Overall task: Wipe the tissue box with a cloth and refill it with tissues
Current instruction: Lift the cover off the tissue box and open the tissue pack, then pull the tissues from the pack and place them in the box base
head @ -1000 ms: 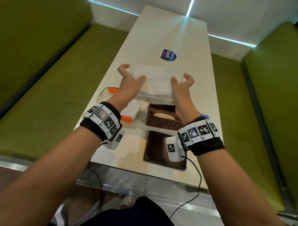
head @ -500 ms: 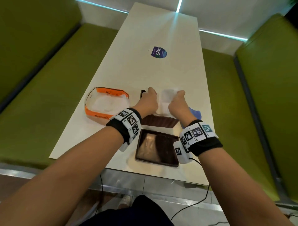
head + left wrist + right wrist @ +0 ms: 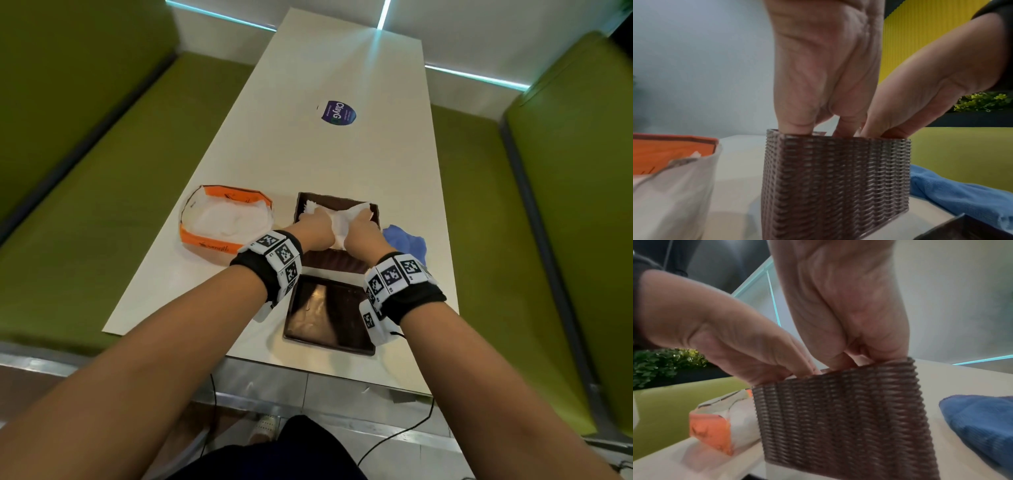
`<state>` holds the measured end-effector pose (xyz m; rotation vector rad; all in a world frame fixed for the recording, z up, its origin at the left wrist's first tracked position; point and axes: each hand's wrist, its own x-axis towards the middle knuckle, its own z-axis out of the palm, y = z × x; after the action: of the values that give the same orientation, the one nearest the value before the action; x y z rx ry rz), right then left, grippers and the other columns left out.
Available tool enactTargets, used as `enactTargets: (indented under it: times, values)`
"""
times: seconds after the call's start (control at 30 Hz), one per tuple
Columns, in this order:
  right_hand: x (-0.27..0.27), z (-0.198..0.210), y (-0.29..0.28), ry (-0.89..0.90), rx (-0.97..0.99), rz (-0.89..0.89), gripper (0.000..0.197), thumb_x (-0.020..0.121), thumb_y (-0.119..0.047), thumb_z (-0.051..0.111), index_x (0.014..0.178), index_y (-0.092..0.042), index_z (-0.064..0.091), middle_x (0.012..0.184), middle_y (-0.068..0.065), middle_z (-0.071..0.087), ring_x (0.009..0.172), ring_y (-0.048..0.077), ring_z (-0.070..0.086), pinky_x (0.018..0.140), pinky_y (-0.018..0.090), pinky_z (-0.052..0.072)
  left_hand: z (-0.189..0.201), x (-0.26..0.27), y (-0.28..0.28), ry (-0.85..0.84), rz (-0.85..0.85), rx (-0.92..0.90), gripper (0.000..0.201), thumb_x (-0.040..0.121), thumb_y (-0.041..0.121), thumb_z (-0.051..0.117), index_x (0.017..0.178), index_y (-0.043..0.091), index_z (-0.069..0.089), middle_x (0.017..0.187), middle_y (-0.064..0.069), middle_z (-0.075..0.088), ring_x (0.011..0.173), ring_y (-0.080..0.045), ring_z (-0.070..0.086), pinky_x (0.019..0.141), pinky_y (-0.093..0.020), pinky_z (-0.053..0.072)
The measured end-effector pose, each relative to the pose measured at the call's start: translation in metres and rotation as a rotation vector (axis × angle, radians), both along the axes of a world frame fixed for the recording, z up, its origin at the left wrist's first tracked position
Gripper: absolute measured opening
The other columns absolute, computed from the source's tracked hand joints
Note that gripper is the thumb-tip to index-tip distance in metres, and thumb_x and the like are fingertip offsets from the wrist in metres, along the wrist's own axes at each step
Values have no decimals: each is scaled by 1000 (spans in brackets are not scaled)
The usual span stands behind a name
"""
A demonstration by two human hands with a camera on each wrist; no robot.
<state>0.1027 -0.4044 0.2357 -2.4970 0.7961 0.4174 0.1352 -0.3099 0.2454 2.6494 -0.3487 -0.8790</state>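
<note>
Since a second ago, when the tissues were held up in the air between both hands, they have been brought down and are now pushed into the open tissue box.

Seen from the head view, the left hand and the right hand are sunk side by side into the mouth of the tissue box, with the white tissues bunched between and under them. How each grip is set cannot be told, since the fingertips are hidden inside the box. The tissue box stands on the white counter. Left of the box lies the orange tissue pack, torn open with white tissues showing. Just right of the box lies the blue cloth. Nearer the person than the box, the dark lid lies flat on the counter. Far beyond the box a round blue sticker is seen on the counter.

From the left wrist, the left hand is seen reaching straight down, its fingers going in behind the woven brown wall of the tissue box, with the right hand entering beside it. The cloth lies right of the box, the tissue pack left of it.

From the right wrist, the right hand and left hand are seen dipping over the rim of the tissue box; the cloth and tissue pack flank it.
</note>
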Motion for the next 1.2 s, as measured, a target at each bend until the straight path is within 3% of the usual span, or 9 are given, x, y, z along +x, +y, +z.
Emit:
enactTargets:
  times: [0.1, 0.27, 0.4, 0.57, 0.67, 0.77, 0.9, 1.07, 1.2]
  values:
    - [-3, 6, 3, -49, -53, 55, 60, 97, -8, 41, 149, -2, 12, 144, 26, 38, 130, 36, 45, 104, 40, 39, 5, -2, -5, -79, -13, 75, 57, 100, 14, 42, 150, -1, 20, 150, -26, 26, 134, -37, 39, 109, -38, 36]
    - [-10, 16, 8, -322, -305, 206, 54, 88, -2, 48, 139, -8, 33, 128, 22, 45, 114, 37, 48, 91, 39, 42, 7, -7, 5, -293, -83, -130, 29, 96, 8, 43, 121, -3, 50, 140, -25, 36, 125, -39, 43, 104, -43, 39]
    - [2, 5, 5, -48, -241, 310, 37, 95, -7, 43, 130, -1, 49, 130, 20, 55, 119, 34, 54, 98, 37, 43, 6, -3, 7, -206, -50, -119, 34, 98, 0, 36, 129, -7, 48, 133, -24, 49, 120, -36, 52, 95, -36, 44]
    - [2, -1, 3, 111, -191, 384, 41, 100, -11, 38, 139, -1, 40, 140, 19, 51, 129, 33, 49, 106, 37, 36, -3, 1, 28, -162, -4, -361, 43, 97, 0, 35, 138, -2, 48, 135, -20, 53, 121, -32, 54, 84, -27, 41]
    - [0, 9, 7, -36, -192, 331, 37, 97, -15, 40, 132, -4, 44, 133, 23, 50, 121, 40, 50, 98, 42, 41, 6, 12, 53, -208, 109, -576, 40, 97, 1, 35, 128, 5, 60, 129, -12, 62, 118, -24, 59, 95, -27, 48]
    - [-6, 32, 38, -282, -191, 378, 34, 96, -10, 40, 129, -5, 48, 127, 19, 49, 115, 37, 52, 94, 39, 42, 12, 37, 90, -206, 270, -683, 36, 96, -3, 35, 114, 6, 66, 114, -13, 68, 102, -25, 66, 90, -36, 56]
    - [-10, 36, 103, -361, -38, 626, 38, 94, -3, 37, 130, -3, 50, 132, 15, 49, 117, 32, 51, 98, 38, 41, 5, 71, 145, -275, 311, -473, 43, 90, -9, 36, 119, 2, 65, 119, -15, 68, 113, -25, 63, 95, -31, 50]
    - [-2, -5, 147, -159, -99, 823, 31, 95, -5, 37, 123, 0, 49, 127, 15, 49, 120, 31, 46, 99, 39, 39, -13, 80, 169, -232, 10, -102, 56, 91, -10, 35, 142, 9, 48, 142, -13, 52, 131, -28, 48, 104, -32, 39]
    - [-3, -24, 150, -74, -231, 893, 38, 98, -12, 35, 132, -1, 46, 134, 16, 50, 124, 32, 47, 107, 41, 34, -29, 79, 175, -273, -135, -5, 52, 91, 0, 56, 142, 6, 43, 135, -18, 55, 125, -33, 51, 95, -33, 39]
